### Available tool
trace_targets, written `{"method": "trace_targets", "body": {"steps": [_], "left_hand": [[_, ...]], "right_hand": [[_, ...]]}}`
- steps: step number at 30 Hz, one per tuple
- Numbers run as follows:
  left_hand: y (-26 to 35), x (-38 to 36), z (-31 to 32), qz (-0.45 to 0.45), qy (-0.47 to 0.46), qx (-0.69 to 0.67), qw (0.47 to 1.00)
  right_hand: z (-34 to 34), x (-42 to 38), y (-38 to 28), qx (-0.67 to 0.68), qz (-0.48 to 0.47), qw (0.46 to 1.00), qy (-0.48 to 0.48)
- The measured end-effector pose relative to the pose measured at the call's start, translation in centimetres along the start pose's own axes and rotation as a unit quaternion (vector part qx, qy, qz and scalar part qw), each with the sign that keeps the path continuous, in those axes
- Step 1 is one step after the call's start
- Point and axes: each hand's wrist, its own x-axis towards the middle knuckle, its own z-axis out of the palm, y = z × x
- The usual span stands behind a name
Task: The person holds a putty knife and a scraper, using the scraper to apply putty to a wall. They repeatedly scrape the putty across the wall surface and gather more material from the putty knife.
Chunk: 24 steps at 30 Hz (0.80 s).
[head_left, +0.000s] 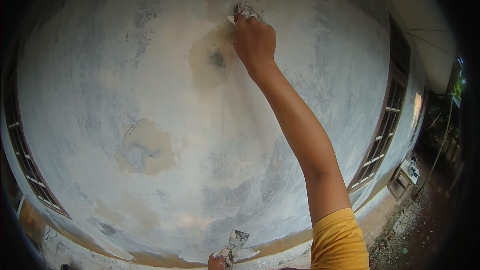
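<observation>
- Right hand [255, 40]: raised high on an outstretched arm and clenched around a putty knife [246, 11], whose blade is pressed flat against the wall [100, 70] just above the knuckles. Only the smeared blade and a trace of red at the grip show past the fingers.
- Left hand [216, 261]: low at the bottom edge of the view, largely cut off; it grasps a second scraper [235, 242], its blade pointing up and slightly right, caked with pale filler.
- Relation of the two tools: the upper knife lies almost straight above the lower one, well apart, with the wall between them. The right hand is the one in contact with the work surface; the left is held off it.
- Damp patch [212, 60]: a tan, freshly filled area with a dark core, just below and to the left of the upper blade, touching the right hand's edge.
- Second patch [145, 150]: irregular, beige and grey, lower left, well apart from both hands.
- Wall surface: matt, mottled white and grey plaster, streaked and uneven.
- Surroundings: brown-framed windows [380, 135] at right and left; a yellow sleeve [337, 240] on the right arm.
</observation>
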Motion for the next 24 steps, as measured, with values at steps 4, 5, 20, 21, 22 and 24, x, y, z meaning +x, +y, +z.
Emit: {"method": "trace_targets", "body": {"steps": [4,5,20,21,22,24], "left_hand": [[-0.9,1.0,-0.4,0.001,-0.025,-0.025,0.999],[-1.2,1.2,-0.5,0.001,-0.03,-0.032,0.999],[-2.8,1.5,-1.8,0.041,0.043,-0.163,0.985],[-2.4,1.2,-1.9,0.034,0.05,-0.168,0.984],[-1.5,0.6,-2.2,0.05,0.018,-0.164,0.985],[-0.6,0.1,-2.5,0.052,-0.002,-0.167,0.985]], "right_hand": [[-1.8,-4.0,-5.2,0.047,-0.077,0.996,-0.018],[-2.1,-5.2,-6.3,0.05,-0.103,0.993,-0.028],[-16.9,-27.3,-5.2,0.521,0.174,0.767,-0.333],[-17.9,-29.5,-4.6,0.577,0.29,0.677,-0.353],[-19.0,-32.0,-4.1,0.586,0.396,0.605,-0.366],[-20.8,-37.4,-4.1,0.579,0.5,0.513,-0.39]]}}
